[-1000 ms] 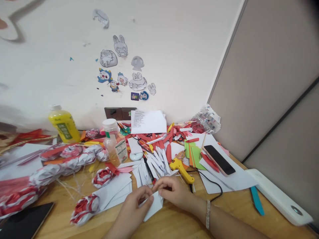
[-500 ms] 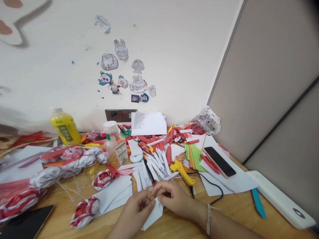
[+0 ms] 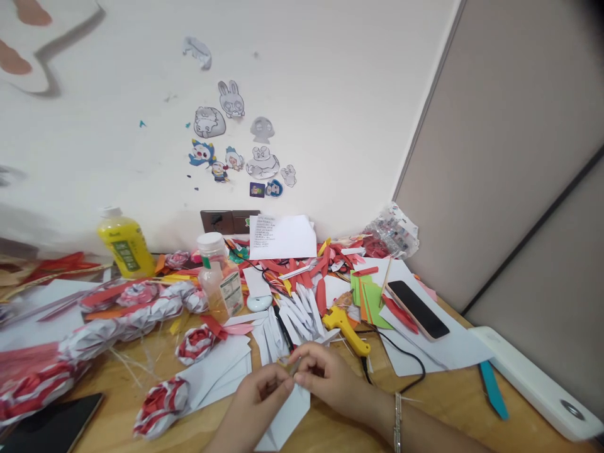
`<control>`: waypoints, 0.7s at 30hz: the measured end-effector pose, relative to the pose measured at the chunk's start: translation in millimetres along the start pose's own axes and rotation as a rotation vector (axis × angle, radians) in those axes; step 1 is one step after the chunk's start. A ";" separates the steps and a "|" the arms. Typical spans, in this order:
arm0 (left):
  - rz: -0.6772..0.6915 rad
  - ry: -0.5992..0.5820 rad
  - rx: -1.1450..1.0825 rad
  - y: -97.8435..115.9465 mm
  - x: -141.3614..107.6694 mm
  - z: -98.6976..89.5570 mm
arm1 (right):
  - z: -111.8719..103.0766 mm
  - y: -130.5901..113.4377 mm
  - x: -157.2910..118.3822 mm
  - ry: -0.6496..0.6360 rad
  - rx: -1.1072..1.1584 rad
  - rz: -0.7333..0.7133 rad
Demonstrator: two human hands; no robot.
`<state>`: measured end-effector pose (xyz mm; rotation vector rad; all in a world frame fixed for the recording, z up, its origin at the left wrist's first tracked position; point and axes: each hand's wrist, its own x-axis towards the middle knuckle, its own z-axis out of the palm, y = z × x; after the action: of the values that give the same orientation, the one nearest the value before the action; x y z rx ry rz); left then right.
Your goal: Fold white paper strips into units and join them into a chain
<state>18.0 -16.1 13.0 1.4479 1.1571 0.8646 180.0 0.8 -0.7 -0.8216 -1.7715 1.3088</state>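
At the front centre, both hands meet fingertip to fingertip over white paper (image 3: 289, 418). My left hand (image 3: 258, 397) is closed, thumb against fingers, on the top end of this paper. My right hand (image 3: 325, 376), with a bracelet at its wrist, pinches the same end from the right. The fingers hide the exact grip. Just behind lie folded white paper strips (image 3: 298, 314). A yellow glue gun (image 3: 348, 330) rests behind my right hand. To the left are two red-and-white paper rosettes (image 3: 163, 406) (image 3: 195, 343) beside stacked white sheets (image 3: 221, 371).
A clear jar (image 3: 219, 277) and a yellow drink bottle (image 3: 126, 244) stand at the back left. A phone (image 3: 418, 308) lies on paper at the right, near a white device (image 3: 533, 380) and a teal strip (image 3: 494, 390). Another dark device (image 3: 51, 423) sits front left.
The fingers have shifted slightly, and more of the white paper shows below them. The camera view has moved a little. Both hands stay together at the paper's top end.
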 end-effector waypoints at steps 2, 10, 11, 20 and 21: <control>0.000 -0.005 0.002 3.1 -0.9 0.4 | 0.9 1.6 0.0 -0.009 -0.019 0.001; -0.033 -0.012 -0.071 5.0 -1.6 0.6 | 1.1 -2.2 -0.3 0.020 0.014 0.012; -0.038 -0.007 -0.093 3.6 -1.1 0.5 | 0.7 -3.8 -0.4 0.031 0.031 0.019; -0.099 0.145 -0.433 -13.4 9.3 -3.2 | -0.7 -2.5 1.5 0.026 0.152 0.010; -0.089 0.160 -0.466 -13.8 9.9 -4.6 | -0.3 -0.9 1.6 0.021 0.148 0.014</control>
<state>13.6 -5.5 -0.3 0.9542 1.0399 1.1159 179.4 2.1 0.6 -0.7631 -1.6330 1.4164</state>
